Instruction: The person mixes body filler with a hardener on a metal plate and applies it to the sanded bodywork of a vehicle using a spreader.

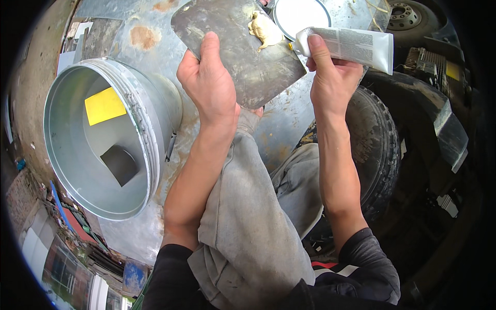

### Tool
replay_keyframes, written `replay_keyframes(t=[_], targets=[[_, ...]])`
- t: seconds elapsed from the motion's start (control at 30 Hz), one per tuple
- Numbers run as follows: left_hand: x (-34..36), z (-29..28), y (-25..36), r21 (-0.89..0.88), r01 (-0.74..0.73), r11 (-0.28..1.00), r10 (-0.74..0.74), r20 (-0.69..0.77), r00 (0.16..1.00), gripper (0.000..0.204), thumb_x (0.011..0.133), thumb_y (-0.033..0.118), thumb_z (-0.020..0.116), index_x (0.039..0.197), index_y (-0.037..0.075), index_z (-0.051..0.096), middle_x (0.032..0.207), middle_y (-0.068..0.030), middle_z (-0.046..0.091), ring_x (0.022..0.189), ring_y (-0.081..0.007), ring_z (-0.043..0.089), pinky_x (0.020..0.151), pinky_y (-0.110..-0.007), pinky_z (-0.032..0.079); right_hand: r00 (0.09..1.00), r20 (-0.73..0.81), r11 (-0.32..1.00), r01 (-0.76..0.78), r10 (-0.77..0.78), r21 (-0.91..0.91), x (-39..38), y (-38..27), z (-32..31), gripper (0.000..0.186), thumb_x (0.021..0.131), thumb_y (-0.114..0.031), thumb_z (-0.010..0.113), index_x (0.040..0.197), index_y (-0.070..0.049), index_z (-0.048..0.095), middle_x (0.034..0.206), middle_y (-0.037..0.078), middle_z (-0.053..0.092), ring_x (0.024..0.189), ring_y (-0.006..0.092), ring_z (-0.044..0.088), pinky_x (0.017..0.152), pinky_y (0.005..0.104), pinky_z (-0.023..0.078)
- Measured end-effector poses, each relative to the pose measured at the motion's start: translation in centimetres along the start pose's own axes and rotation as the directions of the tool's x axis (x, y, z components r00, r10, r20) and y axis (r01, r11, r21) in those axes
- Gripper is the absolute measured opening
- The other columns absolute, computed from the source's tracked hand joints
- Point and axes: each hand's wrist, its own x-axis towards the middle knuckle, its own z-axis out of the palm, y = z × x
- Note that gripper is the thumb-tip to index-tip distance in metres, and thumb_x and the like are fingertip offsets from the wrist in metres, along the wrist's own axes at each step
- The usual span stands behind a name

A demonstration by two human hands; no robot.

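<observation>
The left hand (209, 90) grips the left edge of a dark flat mixing plate (261, 77), thumb laid on top and the fingers curled out of sight beneath. A heap of cream-coloured paste (265, 33) sits on the plate, close to its far right edge. The right hand (333, 75) is closed around a white squeeze tube (356, 47), thumb on the upper face, with the yellowish nozzle tip (292, 46) pointing left beside the paste. Whether the tip is capped, or touches the paste, I cannot tell.

The step in hand looks like dosing the heap from the tube; to do that, the next move would call for a bare nozzle above the paste, a light squeeze and a level plate.

Past the plate's right far edge shows a round, white-faced container (302, 18). Toward the left edge of the metal sheet (160, 64) is a large bucket (77, 160), with a yellow square (105, 106) and a dark square piece (120, 165) inside.
</observation>
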Motion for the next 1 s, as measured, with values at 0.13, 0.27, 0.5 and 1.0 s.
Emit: replay_keyframes(t=[0.13,0.27,0.5,1.0], targets=[[0.0,-0.1,-0.1,-0.013,0.006,1.000,-0.006,-0.011,1.000,0.038,0.096,0.016,0.061,0.065,0.010,0.040,0.064,0.0062,0.044,0.060,-0.0036,0.036,0.052,-0.024,0.032,0.995,-0.005,0.993,0.102,-0.103,-0.054,0.0,1.0,0.1,0.017,0.085,-0.013,0.077,0.088,0.001,0.067,0.074,0.003,0.064,0.059,0.0088,0.053,0.054,0.0238,0.041],[0.3,-0.4,-0.4,0.011,-0.003,1.000,0.003,-0.009,1.000,0.040,0.096,0.016,0.061,0.064,0.011,0.038,0.063,0.0069,0.042,0.059,-0.0032,0.033,0.051,-0.025,0.029,0.988,-0.013,0.988,0.155,-0.155,-0.024,0.0,1.4,0.5,0.016,0.085,-0.011,0.077,0.087,0.002,0.068,0.074,0.002,0.064,0.060,0.0083,0.053,0.055,0.0235,0.041],[0.3,0.0,-0.1,0.006,0.005,1.000,-0.005,-0.009,1.000,0.040,0.097,0.015,0.060,0.064,0.011,0.037,0.062,0.0074,0.039,0.059,-0.0029,0.031,0.051,-0.025,0.027,0.984,-0.012,0.982,0.179,-0.180,-0.056,0.0,0.9,0.6,0.017,0.085,-0.009,0.076,0.093,0.004,0.069,0.082,0.006,0.068,0.070,0.0102,0.060,0.063,0.0239,0.048],[-0.4,0.0,0.7,0.045,0.002,0.999,-0.003,0.042,0.999,0.025,0.097,0.016,0.057,0.112,-0.003,0.060,0.108,-0.0106,0.066,0.095,-0.0169,0.064,0.083,-0.030,0.052,0.956,0.002,0.954,0.294,-0.294,-0.064,-0.2,1.0,0.2,0.018,0.084,-0.004,0.077,0.097,0.005,0.069,0.088,0.009,0.070,0.078,0.0133,0.066,0.073,0.0260,0.053]])
